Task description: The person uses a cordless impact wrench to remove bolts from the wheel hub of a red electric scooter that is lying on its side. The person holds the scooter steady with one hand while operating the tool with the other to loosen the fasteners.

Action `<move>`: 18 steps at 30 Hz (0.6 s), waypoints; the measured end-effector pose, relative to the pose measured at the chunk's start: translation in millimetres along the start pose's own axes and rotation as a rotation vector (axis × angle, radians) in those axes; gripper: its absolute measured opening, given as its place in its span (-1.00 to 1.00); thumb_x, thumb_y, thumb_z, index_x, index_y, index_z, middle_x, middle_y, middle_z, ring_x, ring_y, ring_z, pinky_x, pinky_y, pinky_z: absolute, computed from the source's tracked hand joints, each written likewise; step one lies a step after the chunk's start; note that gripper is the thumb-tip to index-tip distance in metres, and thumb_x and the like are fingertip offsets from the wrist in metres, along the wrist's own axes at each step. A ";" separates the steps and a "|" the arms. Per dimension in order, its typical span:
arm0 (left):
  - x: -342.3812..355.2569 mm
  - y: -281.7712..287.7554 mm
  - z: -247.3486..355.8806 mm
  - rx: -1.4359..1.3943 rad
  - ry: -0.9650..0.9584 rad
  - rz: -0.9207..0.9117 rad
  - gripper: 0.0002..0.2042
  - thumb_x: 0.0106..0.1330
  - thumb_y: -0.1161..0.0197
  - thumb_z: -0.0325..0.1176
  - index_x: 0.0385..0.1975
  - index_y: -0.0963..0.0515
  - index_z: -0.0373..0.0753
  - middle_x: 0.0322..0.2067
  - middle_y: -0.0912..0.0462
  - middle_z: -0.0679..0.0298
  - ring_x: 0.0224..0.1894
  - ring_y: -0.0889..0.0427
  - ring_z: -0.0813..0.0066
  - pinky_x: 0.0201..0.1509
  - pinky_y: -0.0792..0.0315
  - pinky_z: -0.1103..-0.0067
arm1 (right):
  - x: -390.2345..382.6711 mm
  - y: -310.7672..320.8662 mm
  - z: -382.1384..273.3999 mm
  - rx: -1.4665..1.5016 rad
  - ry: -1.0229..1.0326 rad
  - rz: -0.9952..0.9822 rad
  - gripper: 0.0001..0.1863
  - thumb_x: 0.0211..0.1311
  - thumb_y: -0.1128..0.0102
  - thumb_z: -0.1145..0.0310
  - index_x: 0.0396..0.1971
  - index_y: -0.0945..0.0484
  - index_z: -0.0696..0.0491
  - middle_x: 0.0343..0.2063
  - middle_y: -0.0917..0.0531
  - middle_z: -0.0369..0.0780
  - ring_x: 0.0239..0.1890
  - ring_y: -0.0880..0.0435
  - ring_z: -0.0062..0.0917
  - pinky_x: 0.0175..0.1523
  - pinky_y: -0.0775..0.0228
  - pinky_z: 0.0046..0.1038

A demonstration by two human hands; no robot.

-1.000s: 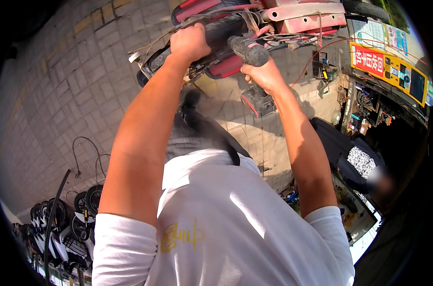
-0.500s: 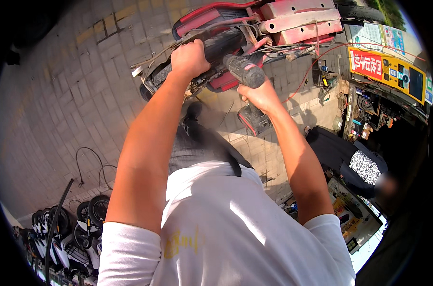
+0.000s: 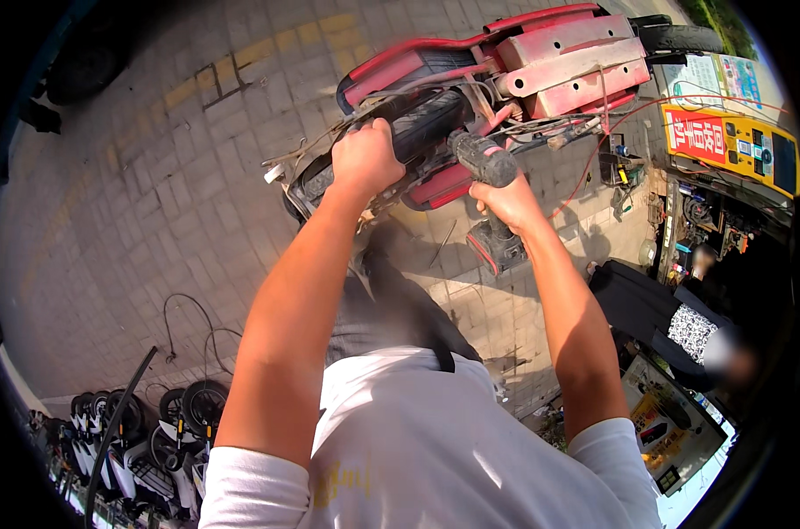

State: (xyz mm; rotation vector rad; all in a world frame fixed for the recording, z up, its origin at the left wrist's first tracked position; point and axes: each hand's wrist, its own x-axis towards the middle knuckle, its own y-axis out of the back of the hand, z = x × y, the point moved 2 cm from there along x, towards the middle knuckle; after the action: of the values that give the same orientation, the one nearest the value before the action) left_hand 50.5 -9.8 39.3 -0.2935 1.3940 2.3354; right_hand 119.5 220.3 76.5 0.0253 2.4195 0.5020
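A red scooter [image 3: 576, 66] stands ahead of me with its underparts bared, frame and cables showing. My left hand [image 3: 367, 159] is closed over the scooter's wheel [image 3: 431, 122], with its black tyre running out to the right of my knuckles; the fingertips are hidden. In my right hand [image 3: 509, 201] is a cordless drill [image 3: 486, 160], black and grey with red trim. I hold it by the grip, its head pointing up and left toward the parts beside the wheel. The drill's battery [image 3: 497, 247] hangs below my fist.
Grey paving [image 3: 153, 220] spreads to the left. Several parked scooters [image 3: 144, 441] stand at the lower left, by a black cable [image 3: 188, 304]. At the right are a red hose [image 3: 576, 172], a yellow machine [image 3: 735, 145], cluttered shelves and a person in dark clothing [image 3: 633, 295].
The whole view has shifted, so scooter, hands and surroundings sit lower and further right. Both hands keep their hold on the wheel and the drill.
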 end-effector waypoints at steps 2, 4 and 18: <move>-0.9 2.8 1.9 0.011 0.006 -0.013 -0.53 -0.08 -0.40 -0.26 -0.14 -0.51 -0.33 -0.15 -0.69 0.01 -0.07 -0.68 0.02 0.01 -0.54 0.28 | -3.7 -0.3 -4.5 -0.028 -0.007 -0.011 -0.84 -0.04 -0.26 0.47 -0.43 -0.55 0.20 -0.58 -0.60 -0.26 -0.59 -0.58 -0.59 -0.45 -0.42 -0.44; -2.4 6.6 3.8 0.003 0.013 -0.026 -0.58 -0.06 -0.38 -0.31 -0.18 -0.51 -0.33 -0.14 -0.68 0.01 -0.06 -0.67 0.04 0.01 -0.55 0.28 | -9.1 -1.4 -9.1 -0.077 -0.029 -0.021 -0.85 -0.03 -0.26 0.47 -0.43 -0.55 0.19 -0.59 -0.60 -0.27 -0.58 -0.58 -0.60 -0.44 -0.42 -0.45; 1.0 0.6 0.7 0.002 0.010 -0.015 -0.53 -0.08 -0.41 -0.25 -0.15 -0.49 -0.33 -0.16 -0.69 0.01 -0.07 -0.68 0.01 0.00 -0.55 0.25 | -30.8 -12.8 -33.4 -0.124 -0.048 -0.073 -0.83 0.00 -0.23 0.52 -0.36 -0.53 0.20 -0.58 -0.58 -0.29 -0.59 -0.55 -0.62 -0.45 -0.41 -0.45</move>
State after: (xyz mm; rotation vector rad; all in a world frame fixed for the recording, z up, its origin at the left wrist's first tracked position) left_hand 49.4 -9.3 39.8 -0.3144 1.3940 2.3234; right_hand 124.6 192.4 114.3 -0.1025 2.3287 0.6099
